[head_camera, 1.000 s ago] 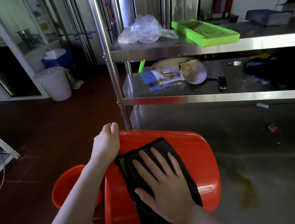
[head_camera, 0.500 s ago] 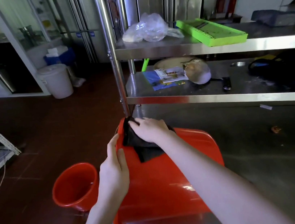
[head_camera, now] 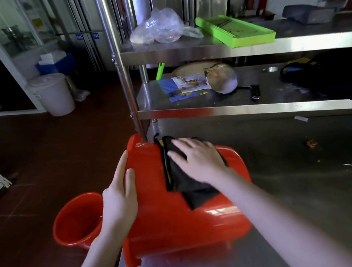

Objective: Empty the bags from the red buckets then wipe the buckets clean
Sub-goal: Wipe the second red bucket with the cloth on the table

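A large red bucket (head_camera: 174, 226) lies on its side on the steel table (head_camera: 314, 193), its rim toward the table's left edge. A black cloth (head_camera: 192, 190) is draped over the bucket's upper side. My right hand (head_camera: 197, 159) presses flat on the cloth with fingers spread. My left hand (head_camera: 120, 195) rests flat against the bucket's left side near the rim, steadying it. A second, smaller red bucket (head_camera: 76, 222) stands upright on the floor to the left, and its inside looks bare.
A steel shelf rack (head_camera: 203, 48) rises behind the table, holding a clear plastic bag (head_camera: 158, 27), a green tray (head_camera: 235, 30), papers and a round bowl. A white lidded bin (head_camera: 53, 94) stands on the red floor at far left.
My right hand slid the cloth up to the bucket's far end, then back toward the middle with fingers spread. My left hand shifted from the far rim to the bucket's left side.
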The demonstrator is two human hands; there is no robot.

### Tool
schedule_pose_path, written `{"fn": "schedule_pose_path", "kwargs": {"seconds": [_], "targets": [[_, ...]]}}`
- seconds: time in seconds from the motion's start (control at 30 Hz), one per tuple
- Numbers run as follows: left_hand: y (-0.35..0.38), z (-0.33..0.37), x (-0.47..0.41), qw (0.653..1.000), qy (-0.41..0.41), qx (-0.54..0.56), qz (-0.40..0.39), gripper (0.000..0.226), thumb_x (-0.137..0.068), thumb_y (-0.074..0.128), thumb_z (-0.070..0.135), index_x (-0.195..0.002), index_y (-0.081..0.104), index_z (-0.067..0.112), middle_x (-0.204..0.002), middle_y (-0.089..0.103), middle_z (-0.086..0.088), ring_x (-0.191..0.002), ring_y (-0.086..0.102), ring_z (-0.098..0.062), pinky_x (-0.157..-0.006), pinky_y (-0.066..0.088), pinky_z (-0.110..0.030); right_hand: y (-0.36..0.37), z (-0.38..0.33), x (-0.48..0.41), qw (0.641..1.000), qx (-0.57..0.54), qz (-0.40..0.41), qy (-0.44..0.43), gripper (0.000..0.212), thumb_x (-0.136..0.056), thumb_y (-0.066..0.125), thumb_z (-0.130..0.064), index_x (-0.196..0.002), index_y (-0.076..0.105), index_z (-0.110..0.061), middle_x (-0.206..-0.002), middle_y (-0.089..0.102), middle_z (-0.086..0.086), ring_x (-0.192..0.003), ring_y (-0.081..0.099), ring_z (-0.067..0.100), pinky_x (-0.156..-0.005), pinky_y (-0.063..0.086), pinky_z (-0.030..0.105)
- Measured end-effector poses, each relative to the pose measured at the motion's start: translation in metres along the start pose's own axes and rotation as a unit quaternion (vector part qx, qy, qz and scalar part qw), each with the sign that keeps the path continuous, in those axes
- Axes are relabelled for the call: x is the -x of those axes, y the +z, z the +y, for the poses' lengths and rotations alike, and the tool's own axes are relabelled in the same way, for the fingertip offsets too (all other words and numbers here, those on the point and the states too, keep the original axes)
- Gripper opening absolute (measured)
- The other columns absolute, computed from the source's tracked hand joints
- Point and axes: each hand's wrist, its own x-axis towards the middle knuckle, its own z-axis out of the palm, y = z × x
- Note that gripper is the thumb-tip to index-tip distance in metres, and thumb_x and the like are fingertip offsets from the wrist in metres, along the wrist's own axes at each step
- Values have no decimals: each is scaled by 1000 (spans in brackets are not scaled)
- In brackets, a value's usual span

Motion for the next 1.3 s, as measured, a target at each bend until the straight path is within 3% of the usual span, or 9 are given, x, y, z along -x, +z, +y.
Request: {"fn": "schedule_pose_path", "kwargs": {"seconds": [0.17, 0.37, 0.57, 0.87, 0.97, 1.07, 1.17, 1.23, 1.3], "targets": [[5, 4, -3, 999, -9, -42, 6, 45, -103, 30, 44, -147, 26, 51, -46, 45, 5, -32, 39, -6, -33, 35, -20, -16, 35, -39, 979, -62, -175, 88, 63, -95, 12, -67, -146, 34, -39, -157, 32, -8, -140, 36, 23, -112, 29, 51], [5, 3, -20, 997, 0, -69, 17, 44, -101, 31, 43, -144, 33, 51, -44, 49, 4, -32, 43, -6, -33, 38, -19, 7, 34, 68, 993, 51, 86, -69, 62, -99, 20, -60, -151, 30, -29, -157, 32, -7, -146, 26, 17, -118, 23, 43], [0, -10, 7, 998, 27, -39, 30, 43, -103, 33, 40, -141, 30, 60, -42, 47, 5, -30, 40, -9, -30, 38, -19, 21, 52, 99, 988, 46, 142, -51, 60, -98, 31, -58, -149, 37, -26, -156, 35, -3, -145, 30, 20, -116, 26, 43], [-9, -39, 62, 998, 14, -38, 39, 55, -102, 38, 21, -140, 31, 61, -46, 47, -9, -37, 48, -26, -40, 51, -38, -20, 73, -29, 951, -117, -223, 177, 60, -97, 17, -64, -147, 36, -39, -158, 29, -7, -143, 32, 23, -115, 27, 44], [-10, -39, 70, 1000, 8, -15, 23, 50, -104, 36, 26, -139, 29, 61, -48, 49, -9, -38, 47, -20, -43, 49, -37, -13, 30, -19, 983, -52, -156, 79, 61, -97, 14, -63, -148, 33, -37, -158, 30, -10, -142, 33, 20, -113, 28, 47], [-16, -24, 64, 999, -28, 27, 10, 40, -102, 35, 34, -133, 35, 59, -57, 56, -19, -49, 58, -39, -52, 53, -51, -2, -24, 21, 998, 4, 4, -69, 62, -97, 20, -61, -149, 34, -31, -156, 34, -10, -143, 32, 17, -113, 29, 44], [-23, 1, 31, 999, -23, -1, 27, 24, -94, 40, 47, -118, 42, 48, -65, 64, -7, -47, 60, -19, -42, 46, -38, 15, -61, 64, 988, 25, 80, -131, 62, -97, 25, -59, -151, 32, -28, -158, 31, -7, -146, 26, 21, -116, 23, 47], [-22, 10, -8, 997, -36, -61, 13, 40, -95, 41, 52, -134, 33, 48, -65, 57, 7, -53, 58, -6, -47, 40, -23, 26, -69, 85, 982, 22, 103, -156, 61, -98, 30, -57, -151, 33, -27, -158, 31, -6, -147, 25, 22, -117, 22, 49], [-20, 13, -43, 991, -98, -88, -15, 58, -97, 39, 53, -149, 15, 47, -97, 63, 1, -72, 60, -8, -58, 42, -25, 34, -70, 96, 975, 27, 117, -187, 59, -99, 32, -57, -151, 33, -28, -157, 33, -6, -147, 25, 22, -118, 21, 50]]}}
